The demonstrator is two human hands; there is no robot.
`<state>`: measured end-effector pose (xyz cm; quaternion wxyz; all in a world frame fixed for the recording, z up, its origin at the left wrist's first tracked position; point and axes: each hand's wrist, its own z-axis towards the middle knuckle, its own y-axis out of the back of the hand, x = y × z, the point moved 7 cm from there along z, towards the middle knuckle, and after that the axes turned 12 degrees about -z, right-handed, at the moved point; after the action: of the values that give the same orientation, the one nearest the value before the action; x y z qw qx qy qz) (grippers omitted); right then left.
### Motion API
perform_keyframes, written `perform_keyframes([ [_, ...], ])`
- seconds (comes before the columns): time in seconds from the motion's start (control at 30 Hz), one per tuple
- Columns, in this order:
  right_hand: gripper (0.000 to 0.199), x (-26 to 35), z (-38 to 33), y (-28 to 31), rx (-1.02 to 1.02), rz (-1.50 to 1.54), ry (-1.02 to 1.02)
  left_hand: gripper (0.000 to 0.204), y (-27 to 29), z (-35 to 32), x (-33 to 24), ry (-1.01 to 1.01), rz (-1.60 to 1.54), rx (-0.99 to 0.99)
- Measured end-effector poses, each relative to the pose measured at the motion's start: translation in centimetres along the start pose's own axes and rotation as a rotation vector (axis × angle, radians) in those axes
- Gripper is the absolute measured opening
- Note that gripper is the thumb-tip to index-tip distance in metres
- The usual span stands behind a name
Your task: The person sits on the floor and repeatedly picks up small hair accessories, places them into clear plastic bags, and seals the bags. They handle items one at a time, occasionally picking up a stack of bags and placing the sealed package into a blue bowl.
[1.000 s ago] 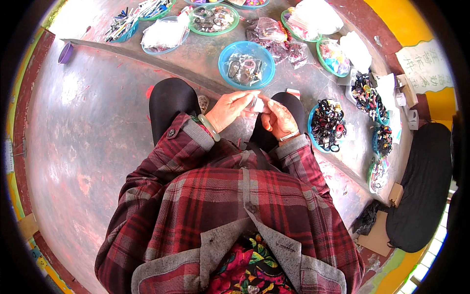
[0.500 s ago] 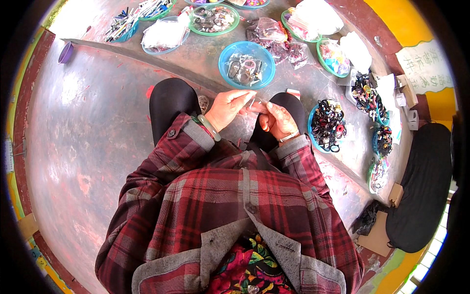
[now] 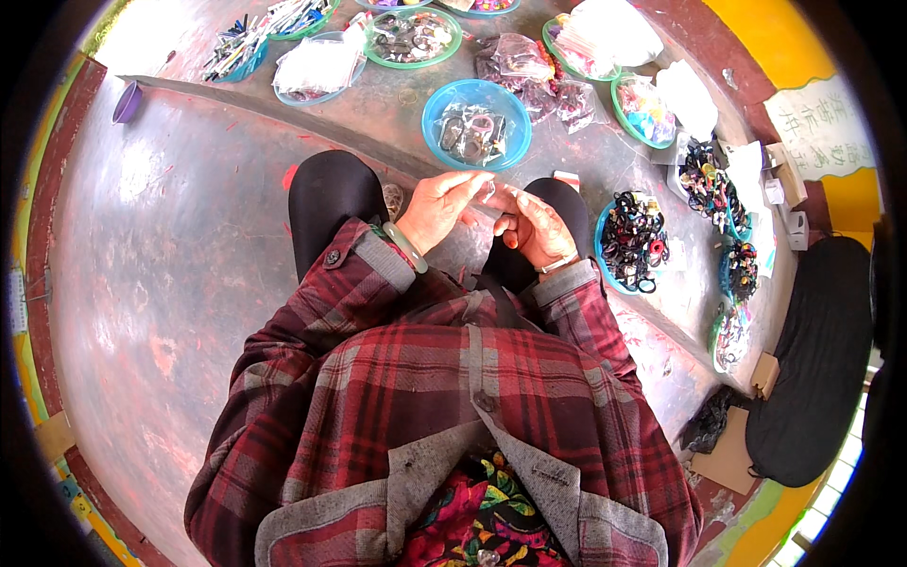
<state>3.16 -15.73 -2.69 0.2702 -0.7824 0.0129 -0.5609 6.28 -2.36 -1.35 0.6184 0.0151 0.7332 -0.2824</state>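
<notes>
Between my knees, my left hand (image 3: 436, 210) pinches the edge of a small clear plastic bag (image 3: 488, 197) with thumb and fingers. On the bag's other side my right hand (image 3: 539, 229) holds it too, fingers bent inward. Whether anything lies inside the bag is too small to tell. Just beyond my hands stands a blue basin (image 3: 519, 128) with several clear packets of dark and pink bands. To the right of my right knee is another blue basin (image 3: 602, 248), heaped with mostly black hair ties (image 3: 635, 236).
A green basin (image 3: 457, 57) and a pale blue basin of white plastic bags (image 3: 317, 64) stand further off. Clear bags of dark red items (image 3: 524, 71) lie beside them. More filled basins line the right, near a long black cushion (image 3: 812, 359). A purple bowl (image 3: 127, 102) sits far left.
My right hand has shifted slightly and its fingers have straightened somewhat along the bag. More of the clear plastic shows between my hands. My left hand stays nearly in place.
</notes>
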Motion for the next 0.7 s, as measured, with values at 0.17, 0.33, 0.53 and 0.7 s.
perform_keyframes([
  [0.17,0.042,-0.3,0.0,0.4,-0.018,0.018,-0.01,0.033,0.2,-0.2,0.1,0.075,-0.148,-0.067],
  [0.33,0.033,0.2,0.2,1.0,-0.075,-0.058,0.043,0.034,1.1,0.1,0.7,0.058,-0.254,-0.117],
  [0.53,0.025,1.3,0.1,1.6,-0.294,-0.399,0.101,0.035,1.6,0.1,0.8,0.061,-0.192,-0.237],
  [0.7,0.02,3.1,-0.3,1.2,-0.426,-1.159,0.345,0.037,1.7,0.3,0.0,-0.042,0.1,-0.209],
])
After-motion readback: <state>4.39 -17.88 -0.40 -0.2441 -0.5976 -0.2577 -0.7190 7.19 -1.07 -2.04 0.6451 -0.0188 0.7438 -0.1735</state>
